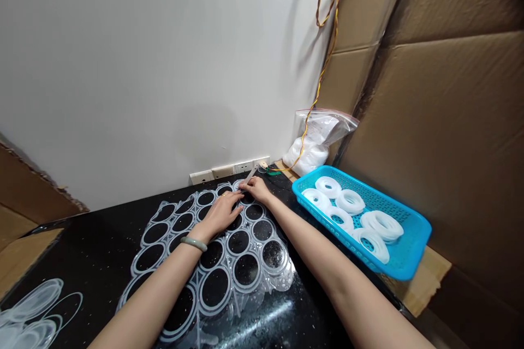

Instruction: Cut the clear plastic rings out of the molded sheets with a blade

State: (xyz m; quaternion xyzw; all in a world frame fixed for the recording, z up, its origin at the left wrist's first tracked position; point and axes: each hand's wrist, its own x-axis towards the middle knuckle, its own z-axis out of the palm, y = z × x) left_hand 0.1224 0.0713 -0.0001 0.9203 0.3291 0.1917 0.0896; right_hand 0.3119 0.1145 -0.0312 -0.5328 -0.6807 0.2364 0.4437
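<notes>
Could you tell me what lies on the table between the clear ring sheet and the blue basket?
In the head view, only the right forearm crosses bare black tabletop between the ring sheet and blue basket.

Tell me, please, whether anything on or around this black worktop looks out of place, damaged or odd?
Mostly orderly. The blue basket juts past the table's right edge onto cardboard, so it looks precariously placed. A yellow-red twisted wire dangles loose down the wall toward the sockets. The translucent ring sheet lies flat under both hands, with no tear that I can see.
</notes>
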